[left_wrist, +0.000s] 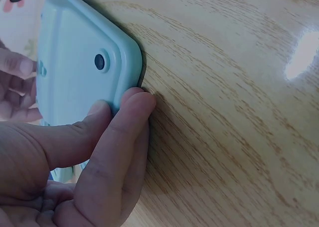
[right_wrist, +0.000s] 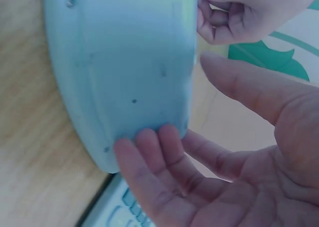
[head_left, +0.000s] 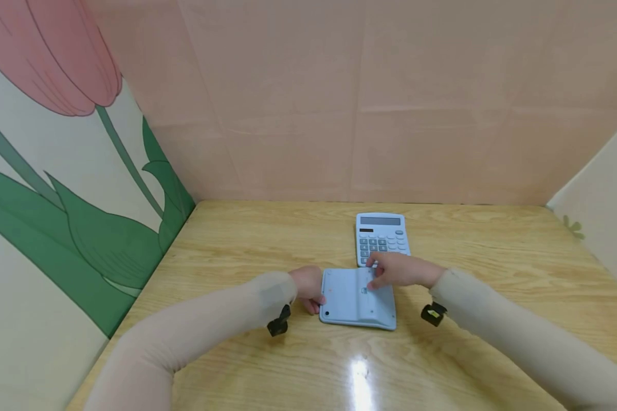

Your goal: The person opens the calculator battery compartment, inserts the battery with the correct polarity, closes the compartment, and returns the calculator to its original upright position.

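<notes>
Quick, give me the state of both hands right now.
Left hand: closed, pinching the edge of the face-down calculator between thumb and fingers.
Right hand: open, fingertips touching the same calculator, not gripping it.

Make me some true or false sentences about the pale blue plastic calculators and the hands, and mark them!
The bare left hand pinches the face-down, pale blue plastic calculator. True.
The bare right hand touches it too. True.
The face-up, pale blue plastic calculator lies farther away. True.
Both calculators are face up. False: the pinched one shows its back.
The face-up calculator lies on red cloth. False: it lies on a light brown, wood-grained table.
</notes>
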Motion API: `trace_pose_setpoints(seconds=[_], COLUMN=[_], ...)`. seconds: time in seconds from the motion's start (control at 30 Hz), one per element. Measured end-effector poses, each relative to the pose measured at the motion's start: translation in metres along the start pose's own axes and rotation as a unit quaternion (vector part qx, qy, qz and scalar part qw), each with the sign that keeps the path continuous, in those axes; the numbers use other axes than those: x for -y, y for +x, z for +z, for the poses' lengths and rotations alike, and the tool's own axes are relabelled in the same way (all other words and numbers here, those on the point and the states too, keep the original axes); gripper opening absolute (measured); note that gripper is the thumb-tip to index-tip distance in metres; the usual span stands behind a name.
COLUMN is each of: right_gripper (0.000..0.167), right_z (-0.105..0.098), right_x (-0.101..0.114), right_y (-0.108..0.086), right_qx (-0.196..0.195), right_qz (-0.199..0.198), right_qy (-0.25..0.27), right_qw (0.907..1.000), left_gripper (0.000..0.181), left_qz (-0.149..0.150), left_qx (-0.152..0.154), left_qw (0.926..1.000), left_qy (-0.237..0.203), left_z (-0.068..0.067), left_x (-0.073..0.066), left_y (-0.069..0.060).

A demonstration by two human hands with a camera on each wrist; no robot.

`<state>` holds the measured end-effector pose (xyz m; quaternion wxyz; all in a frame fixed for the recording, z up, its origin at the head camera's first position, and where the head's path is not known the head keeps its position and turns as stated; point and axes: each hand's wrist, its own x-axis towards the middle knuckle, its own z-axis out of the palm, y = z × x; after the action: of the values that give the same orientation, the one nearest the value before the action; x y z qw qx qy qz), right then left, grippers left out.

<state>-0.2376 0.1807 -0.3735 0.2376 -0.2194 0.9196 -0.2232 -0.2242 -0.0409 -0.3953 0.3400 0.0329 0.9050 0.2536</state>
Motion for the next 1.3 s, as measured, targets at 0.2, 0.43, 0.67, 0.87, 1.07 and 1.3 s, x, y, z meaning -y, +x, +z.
trace_pose_setpoints(seconds=[0.2,0.43,0.67,0.87,1.07,1.3], right_gripper=[0.045,0.048,0.047,0.049,0.043,0.036], right_z=[-0.006,-0.010,-0.009,-0.004,-0.005,-0.008], right_x=[0.006,0.014,0.023,0.020,-0.004,-0.030], right_y=[0.008,0.012,0.011,0.003,-0.008,-0.013], right_qx=[0.031,0.053,0.056,0.046,0.029,0.061], right_qz=[0.023,0.022,0.033,0.059,0.060,0.088], right_qy=[-0.045,-0.080,-0.102,-0.096,-0.056,0.041], right_qw=[0.9982,0.9951,0.9927,0.9926,0.9962,0.9934], left_gripper=[0.015,0.016,0.015,0.015,0.014,0.013], left_qz=[0.004,0.004,0.001,0.001,0.003,0.002], left_qx=[-0.003,-0.001,-0.005,-0.003,0.002,-0.002], left_qw=[1.0000,1.0000,1.0000,1.0000,1.0000,1.0000], left_qy=[0.006,0.002,-0.004,-0.006,-0.003,-0.007], left_z=[0.000,0.000,0.001,0.001,0.001,0.001], left_x=[0.000,0.001,0.000,0.000,-0.001,-0.001], left_y=[-0.001,0.001,0.000,0.001,0.002,0.000])
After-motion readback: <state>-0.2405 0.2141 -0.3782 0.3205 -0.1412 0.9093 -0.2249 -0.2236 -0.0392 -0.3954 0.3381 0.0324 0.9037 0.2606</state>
